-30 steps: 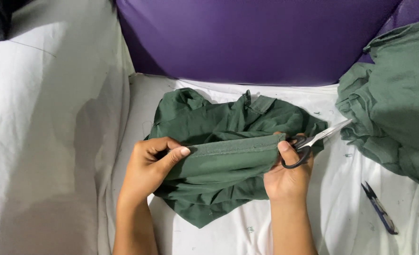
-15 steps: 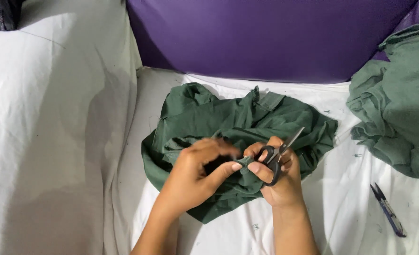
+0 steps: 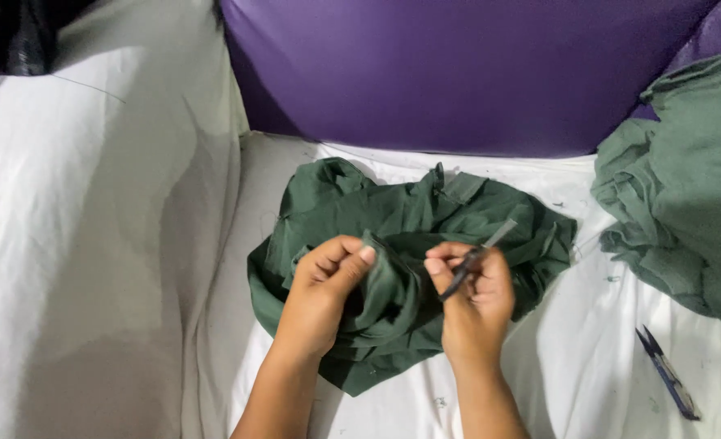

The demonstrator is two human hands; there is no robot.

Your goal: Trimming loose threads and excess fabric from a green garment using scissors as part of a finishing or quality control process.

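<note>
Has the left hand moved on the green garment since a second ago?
Yes. The left hand has slid toward the right hand, from near the left edge of the dark green garment to pinch a fold near its middle.

Both forearms extended forward from lower frame edge, near each other. Left hand (image 3: 324, 284) curled, thumb pressed against fingertips in pinch. Right hand (image 3: 472, 293) closed in fist, index finger bent.

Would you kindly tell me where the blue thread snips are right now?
The blue thread snips lie on the white sheet at lower right, below the lighter green cloth pile.
</note>
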